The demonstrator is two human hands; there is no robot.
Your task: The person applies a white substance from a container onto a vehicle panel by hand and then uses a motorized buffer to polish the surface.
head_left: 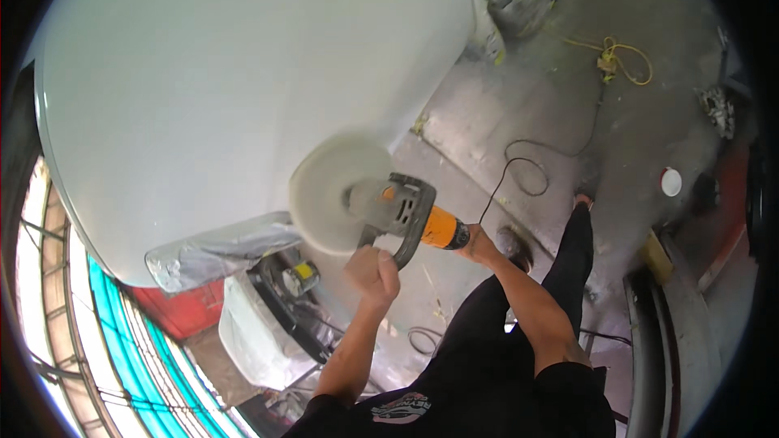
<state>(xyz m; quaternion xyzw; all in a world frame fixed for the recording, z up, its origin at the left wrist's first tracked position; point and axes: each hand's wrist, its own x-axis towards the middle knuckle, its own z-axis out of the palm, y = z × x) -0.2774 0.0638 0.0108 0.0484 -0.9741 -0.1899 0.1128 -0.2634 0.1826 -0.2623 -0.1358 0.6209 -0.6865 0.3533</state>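
One large pale car body panel [211,89] fills the upper left, with one strip of silver masking film [219,251] along its lower edge and one round buffing pad [324,195] pressed flat against it. One orange and grey polisher [410,215] drives that pad, its black cable [527,170] trailing over the concrete floor [568,113]. The left hand [373,272] is clenched on the loop handle just below the machine, and the right hand [479,245] grips its orange rear end.

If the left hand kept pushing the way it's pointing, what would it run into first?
Probably the round polishing pad: the left hand grips the polisher's side handle just behind it, with the white car panel beyond. Depth is hard to judge.
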